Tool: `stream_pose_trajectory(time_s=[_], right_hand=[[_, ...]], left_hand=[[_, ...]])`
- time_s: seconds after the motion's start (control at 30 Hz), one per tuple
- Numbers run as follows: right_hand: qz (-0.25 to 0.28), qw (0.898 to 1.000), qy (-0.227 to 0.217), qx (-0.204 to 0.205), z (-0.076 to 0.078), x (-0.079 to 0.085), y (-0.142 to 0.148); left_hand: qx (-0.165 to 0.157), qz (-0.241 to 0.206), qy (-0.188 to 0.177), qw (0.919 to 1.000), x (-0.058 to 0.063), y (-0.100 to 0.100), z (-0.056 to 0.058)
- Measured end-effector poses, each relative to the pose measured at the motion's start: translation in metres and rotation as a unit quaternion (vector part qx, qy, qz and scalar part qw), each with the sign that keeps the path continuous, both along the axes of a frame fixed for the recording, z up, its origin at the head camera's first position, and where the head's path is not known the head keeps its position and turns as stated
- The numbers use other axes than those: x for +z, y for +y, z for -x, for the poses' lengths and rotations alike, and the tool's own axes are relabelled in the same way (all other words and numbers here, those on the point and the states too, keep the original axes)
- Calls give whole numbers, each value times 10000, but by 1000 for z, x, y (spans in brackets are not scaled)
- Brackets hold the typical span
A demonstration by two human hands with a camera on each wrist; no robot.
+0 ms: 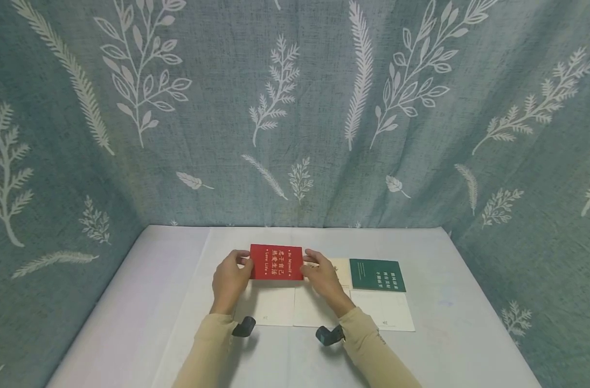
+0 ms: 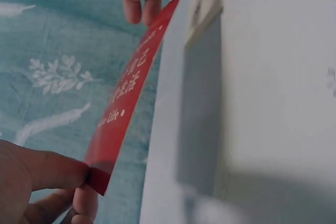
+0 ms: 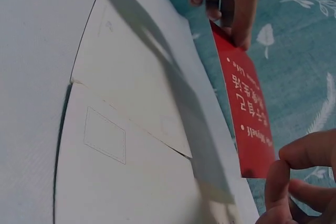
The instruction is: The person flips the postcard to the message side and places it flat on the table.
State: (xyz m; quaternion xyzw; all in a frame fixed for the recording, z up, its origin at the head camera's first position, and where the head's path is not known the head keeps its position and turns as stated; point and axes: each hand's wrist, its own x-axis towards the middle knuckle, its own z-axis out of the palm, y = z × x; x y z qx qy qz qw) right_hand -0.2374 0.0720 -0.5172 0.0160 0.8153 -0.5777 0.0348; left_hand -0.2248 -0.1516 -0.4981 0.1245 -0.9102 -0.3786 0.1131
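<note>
The card (image 1: pixel 276 262) is solid red, lettered in white, with a white dot at each end of its English lines. A second card (image 1: pixel 377 275) is dark green with pale lettering. Off-white sheets (image 1: pixel 384 310) carry small grey marks, one a thin dotted rectangle. The table (image 1: pixel 450 307) is white. White leaves and sprigs pattern the grey-teal curtain (image 1: pixel 319 108). The sleeves (image 1: pixel 207 350) are plain beige, the wrist mounts (image 1: pixel 245 326) black.

Red card (image 1: pixel 276 262), printed with pale lettering, held up: left end pinched by left hand (image 1: pixel 230 277), right end by right hand (image 1: pixel 325 277). Pale cards (image 1: pixel 275 307) laid side by side on white table (image 1: pixel 144 307), partly hidden by right hand. Green card (image 1: pixel 378 275) laid just beyond rightmost pale card (image 1: pixel 384 311). Table backed by leaf-patterned curtain (image 1: pixel 319 108).
</note>
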Motion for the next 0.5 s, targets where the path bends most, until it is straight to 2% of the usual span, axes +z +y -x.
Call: stream_pose_trajectory(time_s=[0.27,0.5], right_hand=[[116,9998,96,-157,-4,4,1],[183,9997,30,-162,-6,3,5]], left_hand=[[139,-525,72,9985,5,6,-8],[-18,-481,246,9985,2,10,-11]])
